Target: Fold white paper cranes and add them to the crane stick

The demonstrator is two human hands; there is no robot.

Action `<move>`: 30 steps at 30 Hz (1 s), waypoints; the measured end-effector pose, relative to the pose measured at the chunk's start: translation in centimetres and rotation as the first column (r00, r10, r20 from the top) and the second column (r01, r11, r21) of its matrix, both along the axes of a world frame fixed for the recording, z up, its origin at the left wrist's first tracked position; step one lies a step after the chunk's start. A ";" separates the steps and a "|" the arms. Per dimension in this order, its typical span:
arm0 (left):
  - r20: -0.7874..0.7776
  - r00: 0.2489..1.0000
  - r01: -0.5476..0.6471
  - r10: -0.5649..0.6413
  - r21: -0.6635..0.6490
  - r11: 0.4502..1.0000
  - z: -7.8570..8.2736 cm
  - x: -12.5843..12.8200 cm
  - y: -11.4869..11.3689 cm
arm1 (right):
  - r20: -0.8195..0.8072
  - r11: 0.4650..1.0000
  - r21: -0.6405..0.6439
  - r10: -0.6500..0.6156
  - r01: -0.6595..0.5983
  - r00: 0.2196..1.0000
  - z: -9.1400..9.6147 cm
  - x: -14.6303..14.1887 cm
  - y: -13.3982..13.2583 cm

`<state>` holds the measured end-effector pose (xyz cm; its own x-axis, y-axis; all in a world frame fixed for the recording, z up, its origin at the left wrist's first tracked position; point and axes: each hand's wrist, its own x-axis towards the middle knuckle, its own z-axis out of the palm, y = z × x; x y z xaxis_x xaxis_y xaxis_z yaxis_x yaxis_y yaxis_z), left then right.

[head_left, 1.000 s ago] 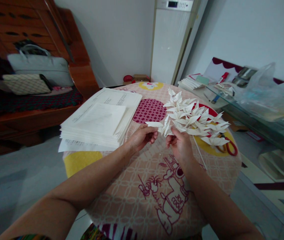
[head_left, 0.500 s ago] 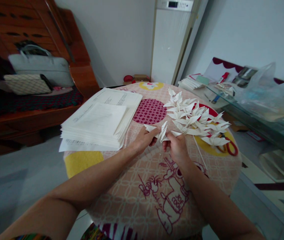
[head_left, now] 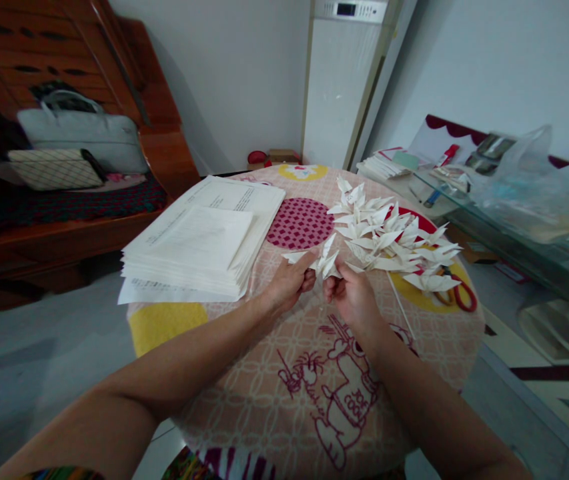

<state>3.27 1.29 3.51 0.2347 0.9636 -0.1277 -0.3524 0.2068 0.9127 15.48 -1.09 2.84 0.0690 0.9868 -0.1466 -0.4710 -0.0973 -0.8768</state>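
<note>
Both my hands pinch one small white folded paper crane (head_left: 325, 261) above the round table (head_left: 244, 400). My left hand (head_left: 287, 283) grips the crane's left wing, fingers closed. My right hand (head_left: 351, 297) holds its right side and underside, fingers curled shut. Just beyond my right hand lies a pile of several finished white paper cranes (head_left: 389, 237). A thick stack of white paper sheets (head_left: 204, 237) rests on the table to the left of my left hand.
Red-handled scissors (head_left: 457, 293) and a thin white stick (head_left: 400, 308) lie at the table's right side. A glass shelf with a plastic bag (head_left: 524, 187) stands right. A wooden bench with bags (head_left: 74, 143) stands left, a white cabinet (head_left: 339, 80) behind.
My hands have drawn the crane slightly left and toward me, away from the pile, and turned it so its wings point up. The pile and paper stack have not moved.
</note>
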 end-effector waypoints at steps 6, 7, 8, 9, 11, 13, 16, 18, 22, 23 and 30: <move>0.010 1.000 -0.013 0.014 -0.092 0.996 0.2 0.2 -0.2 | -0.058 0.998 -0.061 0.012 -0.015 0.998 -0.1 0.2 0.0; 0.013 1.000 -0.021 0.023 -0.099 0.995 0.2 0.2 -0.2 | -0.057 0.998 -0.060 0.007 -0.010 0.998 -0.1 0.2 0.0; 0.013 1.000 -0.022 0.023 -0.097 0.995 0.3 0.2 -0.2 | -0.051 0.998 -0.056 0.007 -0.010 0.999 -0.1 0.1 0.0; 0.013 1.000 -0.015 0.016 -0.087 0.996 0.3 0.2 -0.2 | -0.043 0.999 -0.052 0.007 -0.009 0.999 -0.1 0.1 0.0; 0.009 1.000 -0.002 0.002 -0.068 0.998 0.4 0.2 -0.3 | -0.032 0.999 -0.045 0.006 -0.007 0.999 -0.1 0.0 0.0; 0.002 1.000 -0.009 0.009 -0.064 0.998 0.4 0.2 -0.3 | -0.041 0.999 -0.045 -0.002 0.000 0.999 -0.1 0.0 0.0; -0.004 1.000 -0.031 0.030 -0.069 0.997 0.3 0.1 -0.2 | -0.055 0.999 -0.047 -0.006 0.003 0.998 0.0 0.0 0.0; -0.004 0.999 -0.032 0.032 -0.069 0.997 0.3 0.1 -0.1 | -0.054 0.999 -0.044 0.003 -0.005 0.999 0.0 0.0 0.0; -0.054 0.996 -0.077 0.074 -0.043 0.996 0.8 0.1 -0.4 | -0.047 1.000 -0.025 0.004 -0.005 0.999 0.0 0.2 0.0; -0.086 0.993 -0.082 0.080 -0.021 0.996 1.1 0.1 -0.5 | -0.043 1.000 -0.018 0.007 -0.008 0.999 0.0 0.2 0.0; -0.235 0.964 -0.058 0.125 0.270 0.961 2.7 -0.6 -1.5 | -0.005 0.995 0.071 0.064 -0.063 0.998 0.3 0.2 -0.3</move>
